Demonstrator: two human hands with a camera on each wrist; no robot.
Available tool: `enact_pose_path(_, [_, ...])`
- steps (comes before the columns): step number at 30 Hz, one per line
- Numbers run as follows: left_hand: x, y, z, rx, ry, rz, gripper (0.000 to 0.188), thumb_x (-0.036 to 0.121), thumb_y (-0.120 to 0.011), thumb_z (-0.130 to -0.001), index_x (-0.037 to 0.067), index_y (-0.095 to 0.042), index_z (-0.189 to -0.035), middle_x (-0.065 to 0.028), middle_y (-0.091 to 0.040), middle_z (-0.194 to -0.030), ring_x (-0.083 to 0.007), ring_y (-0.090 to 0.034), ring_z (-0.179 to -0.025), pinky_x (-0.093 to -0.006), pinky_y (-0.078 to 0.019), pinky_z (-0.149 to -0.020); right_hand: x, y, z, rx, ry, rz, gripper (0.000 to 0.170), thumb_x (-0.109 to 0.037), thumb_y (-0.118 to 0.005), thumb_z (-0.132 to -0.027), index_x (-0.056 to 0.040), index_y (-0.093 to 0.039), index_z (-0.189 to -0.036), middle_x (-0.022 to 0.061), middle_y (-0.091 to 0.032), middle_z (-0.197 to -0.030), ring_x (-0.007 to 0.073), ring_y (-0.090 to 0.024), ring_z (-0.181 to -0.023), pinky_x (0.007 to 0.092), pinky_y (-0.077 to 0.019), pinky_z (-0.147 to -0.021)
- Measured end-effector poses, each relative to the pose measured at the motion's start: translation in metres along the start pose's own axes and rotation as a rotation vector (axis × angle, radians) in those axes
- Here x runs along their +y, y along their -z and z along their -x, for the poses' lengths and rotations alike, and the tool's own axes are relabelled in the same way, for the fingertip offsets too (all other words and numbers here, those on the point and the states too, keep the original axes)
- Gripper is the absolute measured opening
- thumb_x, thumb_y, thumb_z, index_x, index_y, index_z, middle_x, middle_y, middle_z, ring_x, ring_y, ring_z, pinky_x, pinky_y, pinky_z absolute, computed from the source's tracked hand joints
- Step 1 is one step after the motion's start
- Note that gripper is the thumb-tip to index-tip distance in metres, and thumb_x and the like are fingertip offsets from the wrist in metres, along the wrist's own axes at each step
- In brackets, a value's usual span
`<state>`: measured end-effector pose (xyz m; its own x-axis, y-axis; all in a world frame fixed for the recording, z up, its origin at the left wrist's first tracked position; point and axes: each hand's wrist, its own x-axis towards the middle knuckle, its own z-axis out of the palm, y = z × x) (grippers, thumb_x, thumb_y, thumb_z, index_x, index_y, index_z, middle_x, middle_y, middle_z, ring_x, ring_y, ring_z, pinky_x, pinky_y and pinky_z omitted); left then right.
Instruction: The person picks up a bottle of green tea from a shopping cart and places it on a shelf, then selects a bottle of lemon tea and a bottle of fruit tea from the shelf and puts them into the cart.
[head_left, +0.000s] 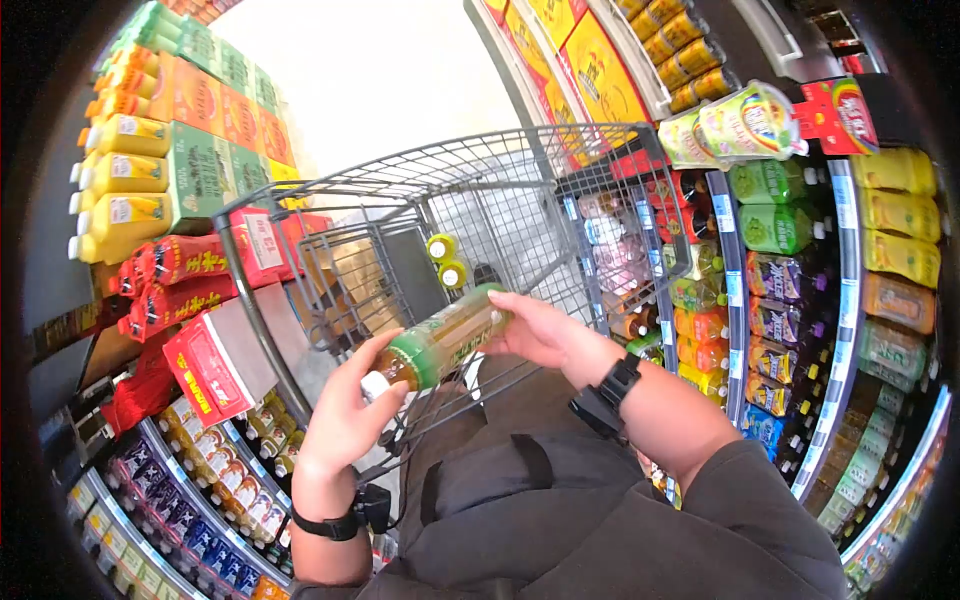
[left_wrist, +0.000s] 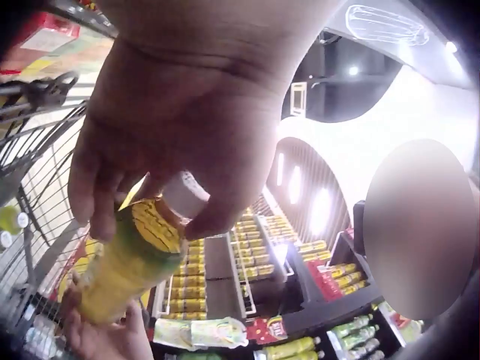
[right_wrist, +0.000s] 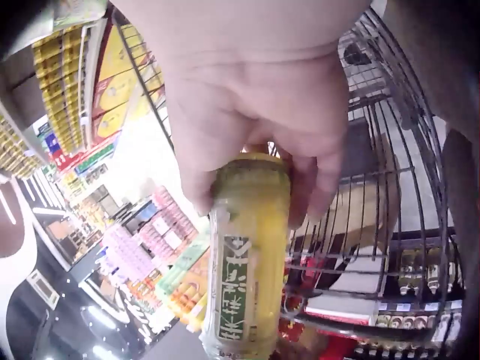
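A bottle with a green label, amber drink and white cap [head_left: 445,340] is held level between both hands, above the near edge of a wire shopping cart [head_left: 300,185]. The left hand [head_left: 345,415] grips its cap end; in the left wrist view, that hand's fingers wrap around the neck below the white cap [left_wrist: 184,195]. The right hand [head_left: 545,335] holds the base end; in the right wrist view, its thumb and fingers [right_wrist: 259,127] curl around the bottle's base, with the label's large characters [right_wrist: 234,289] facing the camera.
Two bottles with pale caps [head_left: 446,262] stand in the cart. Drink shelves [head_left: 785,300] line the right side, with more at lower left [head_left: 215,480]. Stacked cartons and juice bottles [head_left: 125,175] rise at the left. Another person [left_wrist: 420,225] is at the right of the left wrist view.
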<state>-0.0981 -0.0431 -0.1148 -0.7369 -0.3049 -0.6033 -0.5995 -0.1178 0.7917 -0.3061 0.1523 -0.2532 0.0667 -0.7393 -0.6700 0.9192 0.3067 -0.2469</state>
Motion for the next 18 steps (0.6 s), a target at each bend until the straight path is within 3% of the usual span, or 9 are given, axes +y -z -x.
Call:
enact_pose_path(2, [0.013, 0.012, 0.031, 0.044, -0.096, 0.137, 0.046, 0.007, -0.062, -0.094, 0.001, -0.054, -0.139, -0.0072, -0.068, -0.107, -0.0122, -0.064, -0.087, -0.0271, -0.0511, -0.078, 0.001, -0.034, 0.03, -0.066, 0.001, 0.09, 0.038, -0.035, -0.051, -0.107, -0.0093, -0.054, -0.136, 0.0075, -0.062, -0.131, 0.0213, -0.061, -0.118, 0.0433, -0.0524, -0.098])
enact_pose_path(5, [0.019, 0.028, 0.065, 0.135, -0.266, 0.256, 0.04, 0.015, -0.06, -0.098, 0.001, -0.055, -0.134, -0.0051, -0.066, -0.101, -0.01, -0.062, -0.077, -0.0247, -0.0506, -0.07, 0.007, -0.072, 0.068, -0.17, 0.054, 0.238, 0.042, -0.034, -0.058, -0.104, -0.0082, -0.053, -0.137, 0.006, -0.062, -0.129, 0.0195, -0.061, -0.116, 0.0415, -0.0527, -0.096])
enact_pose_path(7, [0.031, 0.031, 0.083, 0.205, -0.343, 0.289, 0.035, 0.022, -0.059, -0.102, 0.002, -0.057, -0.13, -0.0035, -0.065, -0.093, -0.01, -0.062, -0.074, -0.0247, -0.0497, -0.064, 0.013, -0.089, 0.089, -0.277, 0.04, 0.345, 0.048, -0.028, -0.068, -0.098, -0.0056, -0.052, -0.138, 0.0045, -0.063, -0.127, 0.0153, -0.06, -0.115, 0.0379, -0.052, -0.095])
enact_pose_path(12, [0.055, 0.023, 0.111, 0.324, -0.463, 0.32, 0.026, 0.028, -0.056, -0.107, 0.005, -0.059, -0.118, 0.0004, -0.061, -0.085, -0.0051, -0.056, -0.066, -0.0213, -0.0441, -0.054, 0.048, -0.142, 0.136, -0.296, 0.044, 0.519, 0.055, -0.017, -0.071, -0.095, -0.0026, -0.05, -0.143, 0.0041, -0.063, -0.13, 0.0137, -0.058, -0.119, 0.0348, -0.0497, -0.1])
enact_pose_path(15, [0.065, 0.01, 0.126, 0.267, -0.58, 0.289, 0.025, 0.028, -0.056, -0.107, 0.004, -0.059, -0.117, 0.0024, -0.063, -0.087, -0.0026, -0.054, -0.067, -0.0201, -0.0422, -0.054, 0.063, -0.175, 0.162, -0.34, 0.103, 0.677, 0.058, -0.015, -0.074, -0.093, 0.0031, -0.051, -0.143, 0.0055, -0.06, -0.139, 0.0138, -0.054, -0.127, 0.0327, -0.0427, -0.11])
enact_pose_path(18, [0.066, -0.007, 0.133, 0.151, -0.626, 0.288, 0.029, 0.029, -0.057, -0.107, 0.001, -0.059, -0.113, 0.0016, -0.062, -0.085, -0.003, -0.052, -0.067, -0.0209, -0.0418, -0.055, 0.078, -0.185, 0.187, -0.309, 0.134, 0.693, 0.06, -0.016, -0.075, -0.092, 0.0023, -0.051, -0.144, 0.0056, -0.06, -0.139, 0.0139, -0.055, -0.126, 0.0335, -0.0418, -0.111])
